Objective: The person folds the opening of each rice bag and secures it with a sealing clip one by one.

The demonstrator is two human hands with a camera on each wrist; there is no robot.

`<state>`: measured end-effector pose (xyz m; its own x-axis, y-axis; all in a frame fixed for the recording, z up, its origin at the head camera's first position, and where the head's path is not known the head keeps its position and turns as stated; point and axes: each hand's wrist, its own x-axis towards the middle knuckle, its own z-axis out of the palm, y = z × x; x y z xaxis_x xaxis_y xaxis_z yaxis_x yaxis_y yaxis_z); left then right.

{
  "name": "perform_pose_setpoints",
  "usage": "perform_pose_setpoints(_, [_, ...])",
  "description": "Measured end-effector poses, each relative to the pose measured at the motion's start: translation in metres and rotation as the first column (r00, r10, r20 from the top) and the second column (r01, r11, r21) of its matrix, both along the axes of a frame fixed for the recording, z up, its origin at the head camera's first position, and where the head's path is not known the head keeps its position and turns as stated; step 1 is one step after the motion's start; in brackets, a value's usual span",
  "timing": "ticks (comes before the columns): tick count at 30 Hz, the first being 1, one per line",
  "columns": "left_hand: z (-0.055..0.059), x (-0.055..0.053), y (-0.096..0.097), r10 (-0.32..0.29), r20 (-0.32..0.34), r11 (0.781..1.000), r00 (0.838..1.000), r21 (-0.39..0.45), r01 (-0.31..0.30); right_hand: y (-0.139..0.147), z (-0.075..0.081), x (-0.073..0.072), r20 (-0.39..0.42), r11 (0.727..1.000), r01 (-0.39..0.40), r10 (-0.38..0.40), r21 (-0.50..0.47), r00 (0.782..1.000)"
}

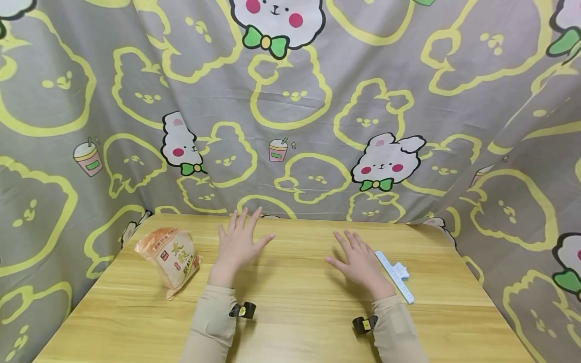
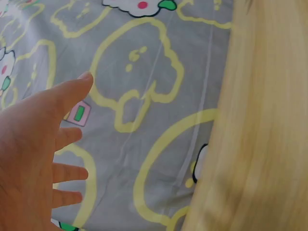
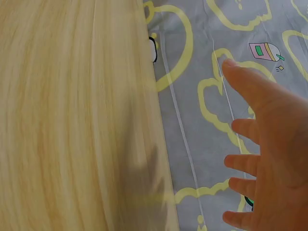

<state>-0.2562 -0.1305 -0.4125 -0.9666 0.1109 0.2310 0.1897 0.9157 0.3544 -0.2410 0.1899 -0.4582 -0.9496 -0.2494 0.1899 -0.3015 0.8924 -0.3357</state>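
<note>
My left hand (image 1: 238, 245) hovers over the wooden table (image 1: 290, 322) with fingers spread and nothing in it. To its left stands an orange and cream plastic food bag (image 1: 174, 257) with printed characters, its top edge folded over. My right hand (image 1: 358, 259) is also held above the table, fingers apart and holding nothing. Just right of it lies a light blue bag clip (image 1: 395, 276), a long bar with a shaped tab on one side. Both wrist views show the extended thumb and fingers of the left hand (image 2: 33, 149) and right hand (image 3: 279, 149) against the curtain.
A grey curtain (image 1: 308, 108) with yellow outlines and white cartoon animals hangs behind the table and along both sides. Each sleeve carries a small black wrist camera, the left one (image 1: 243, 310) and the right one (image 1: 364, 325).
</note>
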Motion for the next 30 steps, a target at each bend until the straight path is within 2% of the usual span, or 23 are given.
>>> perform_pose_setpoints(6, [0.006, 0.001, -0.006, 0.017, -0.027, 1.0, 1.0, 0.016, -0.016, -0.002, -0.001, -0.001, -0.029, 0.999, -0.04, 0.04, -0.025, 0.999])
perform_pose_setpoints(15, [0.019, 0.007, -0.017, 0.048, -0.047, 0.999, 0.998, 0.024, -0.047, -0.007, -0.002, 0.002, -0.027, 0.996, -0.064, 0.063, -0.059, 0.998])
perform_pose_setpoints(30, [0.031, 0.015, -0.038, 0.094, -0.125, 0.994, 0.988, 0.06, -0.087, -0.022, -0.002, 0.004, -0.08, 0.987, -0.124, 0.116, -0.101, 0.99])
